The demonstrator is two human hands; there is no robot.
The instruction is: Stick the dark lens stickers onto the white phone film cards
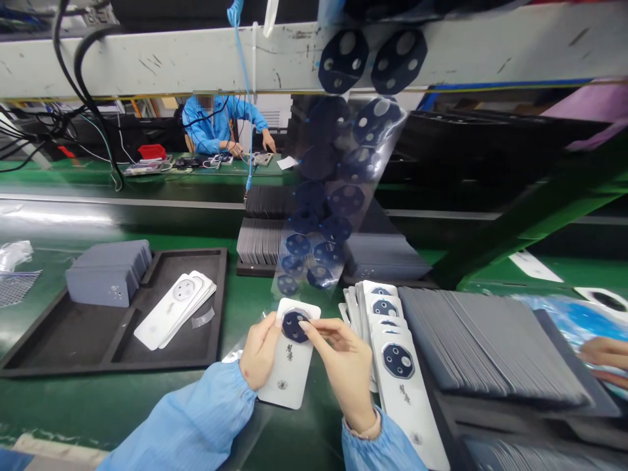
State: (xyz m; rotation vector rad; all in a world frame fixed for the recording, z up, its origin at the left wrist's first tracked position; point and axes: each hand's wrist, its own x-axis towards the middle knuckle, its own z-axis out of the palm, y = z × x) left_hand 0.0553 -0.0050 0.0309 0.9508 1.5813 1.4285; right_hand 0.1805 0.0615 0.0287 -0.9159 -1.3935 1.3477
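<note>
Foreground, centre: left hand point(260, 350), closed on the upper left edge of a white panel point(294, 369), thumb beside the panel's circle, fingers largely hidden. Opposite: right hand point(346, 360), thumb and forefinger drawn together on the right edge of a dark octagonal piece point(293, 327), remaining fingers curled. Octagonal piece at the panel's upper end, over the printed ring; small dark characters below. Just right: overlapping pile of white panels point(392, 386) with dark octagons, beside a dense row of grey sheets point(495, 340). Left: black tray point(59, 343) with loose white panels point(169, 311) and leaning grey sheets point(105, 278). Right margin: another person's hand point(606, 356). Beyond the panel: clear film point(377, 140) with dark octagons, hanging before a pale beam point(161, 62). Far bench: seated co-worker in blue point(206, 127), near a red container point(152, 152).
</note>
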